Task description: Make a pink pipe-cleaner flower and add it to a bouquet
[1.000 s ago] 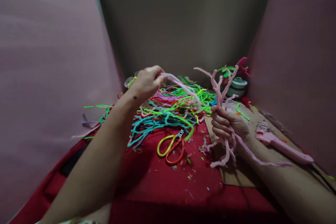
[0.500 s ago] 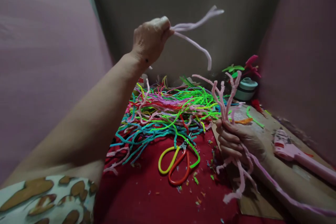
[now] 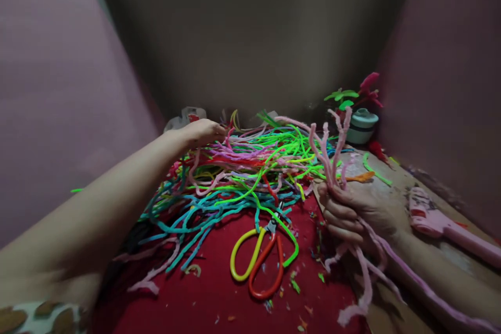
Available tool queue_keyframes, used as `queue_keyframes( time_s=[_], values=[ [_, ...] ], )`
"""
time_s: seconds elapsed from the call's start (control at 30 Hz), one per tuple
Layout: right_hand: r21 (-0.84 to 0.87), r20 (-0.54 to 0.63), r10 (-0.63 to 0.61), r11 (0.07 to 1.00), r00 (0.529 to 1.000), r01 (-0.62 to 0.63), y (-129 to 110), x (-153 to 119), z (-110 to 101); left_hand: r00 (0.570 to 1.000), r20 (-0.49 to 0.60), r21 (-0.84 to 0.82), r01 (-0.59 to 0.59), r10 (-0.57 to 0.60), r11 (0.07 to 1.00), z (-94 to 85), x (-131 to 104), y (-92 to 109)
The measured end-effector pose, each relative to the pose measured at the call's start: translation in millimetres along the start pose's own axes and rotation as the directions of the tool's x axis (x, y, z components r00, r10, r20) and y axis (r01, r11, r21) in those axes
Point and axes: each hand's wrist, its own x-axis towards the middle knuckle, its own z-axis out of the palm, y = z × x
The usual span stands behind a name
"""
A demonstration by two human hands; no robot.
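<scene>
My right hand (image 3: 344,211) is closed around a bundle of pink pipe cleaners (image 3: 332,154). Their upper ends fork upward above the fist, and the lower ends hang bent below it. A longer pink-lilac pipe cleaner (image 3: 415,282) trails from this hand along my right forearm. My left hand (image 3: 205,130) is low at the back left of a tangled pile of coloured pipe cleaners (image 3: 270,151), its fingers pointing right. Those fingertips are small and partly hidden among the strands, so I cannot make out whether they grip anything.
Scissors with one yellow and one red handle (image 3: 266,266) lie on the red cloth (image 3: 188,308), blades under the strands. A pink glue gun (image 3: 446,227) rests on the board (image 3: 395,193) at right. Behind stands a pale teal pot (image 3: 363,125). Cut scraps dot the cloth.
My left hand has dropped from high up to the back of the pile. The pale pipe cleaners it held aloft no longer show in the air. My right hand keeps its bundle.
</scene>
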Motion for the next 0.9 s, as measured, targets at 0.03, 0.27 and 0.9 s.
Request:
queue_keyframes(
  time_s=[0.03, 0.27, 0.9],
  values=[
    [0.001, -0.004, -0.001, 1.000, 1.000, 0.001, 0, 1, 1, 1.000, 0.013, -0.015, -0.018, 0.019, 1.000, 1.7, -3, -1],
    [-0.023, -0.089, -0.035, 0.999, 0.995, 0.033, 1, 5, 8, 0.998, -0.050, -0.092, 0.024, -0.028, 0.995, 7.4, -11, 5],
    [0.003, -0.079, -0.121, 0.993, 0.989, 0.122, -3, 9, 6, 0.999, 0.027, 0.311, 0.032, -0.043, 0.950, -9.8, 6, 30]
  ],
)
